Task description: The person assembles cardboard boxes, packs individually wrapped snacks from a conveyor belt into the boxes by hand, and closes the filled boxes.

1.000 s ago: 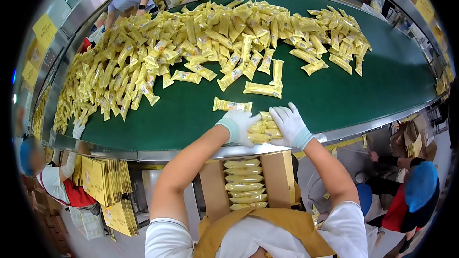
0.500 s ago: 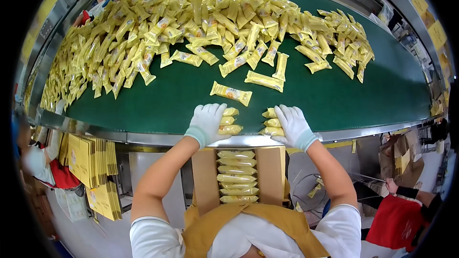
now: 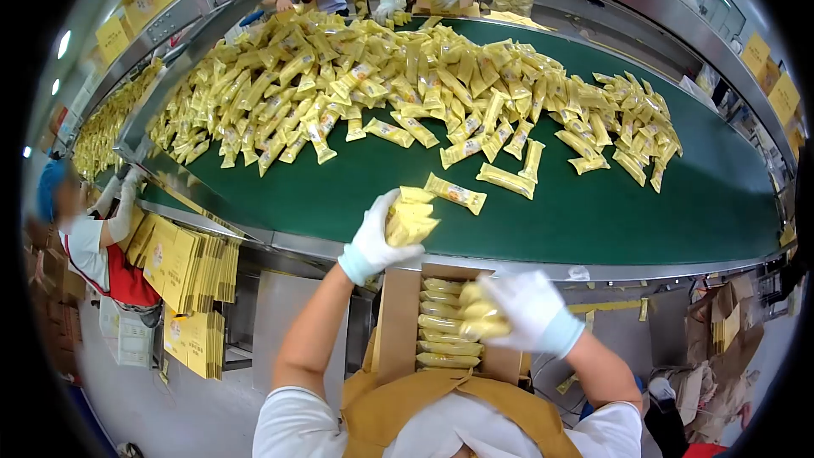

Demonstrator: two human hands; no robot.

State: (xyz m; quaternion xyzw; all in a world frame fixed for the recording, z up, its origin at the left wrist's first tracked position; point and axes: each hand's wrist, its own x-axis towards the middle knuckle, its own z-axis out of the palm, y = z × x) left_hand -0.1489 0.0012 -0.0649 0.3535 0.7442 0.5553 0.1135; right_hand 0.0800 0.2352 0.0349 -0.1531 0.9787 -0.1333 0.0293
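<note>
**Work at the long green-topped, metal-edged bench (image 3: 610, 220)**

On it I see a broad heap of bar-shaped yellow plastic packets (image 3: 381, 68). Just before its near edge is an open brown cardboard box (image 3: 398, 322), and inside it a row of yellow packets (image 3: 440, 322). The white-gloved right hand (image 3: 526, 309), rather blurred, is curled around several yellow packets (image 3: 482, 319) above this box. The white-gloved left hand (image 3: 377, 237) is half closed around a small stack of yellow packets (image 3: 413, 219), near the bench's edge. One loose yellow packet (image 3: 456, 193) lies just beside that stack.
</note>
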